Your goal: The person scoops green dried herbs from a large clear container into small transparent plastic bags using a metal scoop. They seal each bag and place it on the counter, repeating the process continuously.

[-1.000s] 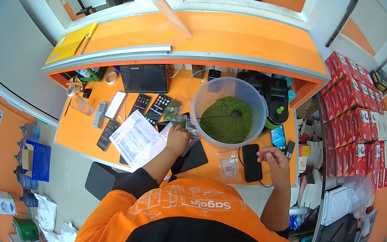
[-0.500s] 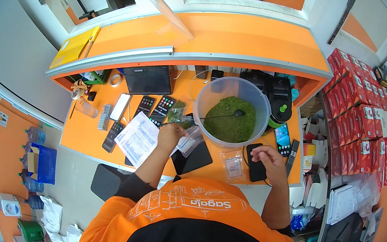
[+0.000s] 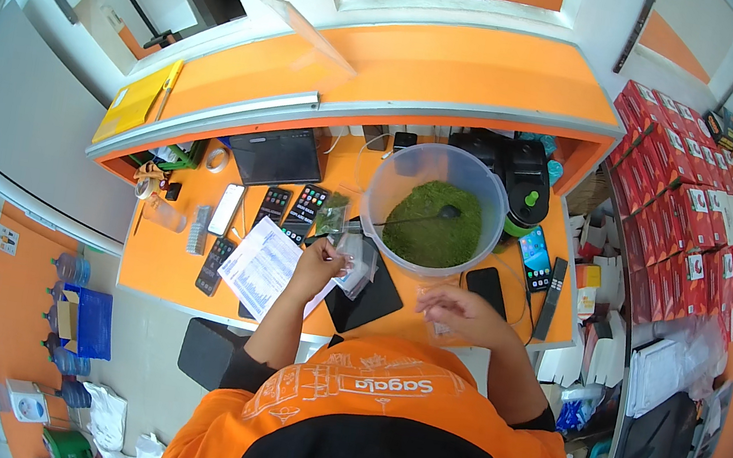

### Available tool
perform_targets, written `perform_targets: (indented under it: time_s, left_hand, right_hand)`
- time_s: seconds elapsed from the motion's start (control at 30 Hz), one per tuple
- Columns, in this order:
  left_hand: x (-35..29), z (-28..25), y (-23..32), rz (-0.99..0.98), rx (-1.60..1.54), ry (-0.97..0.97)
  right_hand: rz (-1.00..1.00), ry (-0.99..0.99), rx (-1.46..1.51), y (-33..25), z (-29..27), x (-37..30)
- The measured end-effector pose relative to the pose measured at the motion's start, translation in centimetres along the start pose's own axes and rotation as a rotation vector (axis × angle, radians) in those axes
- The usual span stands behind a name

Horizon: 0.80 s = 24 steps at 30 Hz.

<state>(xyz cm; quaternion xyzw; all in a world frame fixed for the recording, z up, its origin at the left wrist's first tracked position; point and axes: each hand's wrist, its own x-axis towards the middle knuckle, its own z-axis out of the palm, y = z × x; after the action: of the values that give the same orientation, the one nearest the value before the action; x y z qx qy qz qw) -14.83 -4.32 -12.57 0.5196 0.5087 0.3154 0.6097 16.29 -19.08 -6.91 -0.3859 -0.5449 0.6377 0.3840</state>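
My left hand [image 3: 319, 266] is closed on the edge of a clear plastic bag [image 3: 359, 264], above a black tablet-like slab [image 3: 367, 299]. To the right, my right hand [image 3: 460, 313] hovers with its fingers apart and nothing visible in them. Under it lies a flat clear packet, mostly hidden by the hand. Just beyond both hands stands a large translucent tub [image 3: 373, 187] holding green powdery or shredded stuff [image 3: 422, 237]. A long-handled black spoon [image 3: 447, 212] rests in the tub, its handle over the left rim.
Several phones [image 3: 304, 211] and a printed sheet [image 3: 261, 263] lie left of the tub. A black laptop-like screen [image 3: 276, 157] stands behind them. Right of the tub are a black-and-green machine [image 3: 526, 210], a lit phone [image 3: 535, 257] and a black phone [image 3: 487, 291]. Red boxes [image 3: 673, 208] are stacked at far right.
My right hand has moved left, from over the black phone to over the flat packet. My left hand stays at the bag, shifted slightly toward me.
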Motion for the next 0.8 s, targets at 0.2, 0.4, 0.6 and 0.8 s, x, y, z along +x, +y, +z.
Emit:
perform_targets:
  time_s: [0.2,0.4,0.6,0.8]
  left_hand:
    - [-3.0,2.6,1.1,-0.200,-0.055,-0.130]
    - [-2.7,0.1,-2.2,-0.268,-0.319,0.009]
    - [-4.2,-3.0,-1.9,-0.192,-0.318,0.156]
    - [-5.9,-2.1,-2.1,0.100,0.162,0.177]
  right_hand:
    - [0.033,-0.033,-0.090,4.0,4.7,5.3]
    - [0.058,0.062,0.187,12.8,4.3,8.3]
    - [0.080,0.159,-0.633,13.9,3.2,6.7]
    - [0.329,0.039,-0.898,6.2,4.1,5.5]
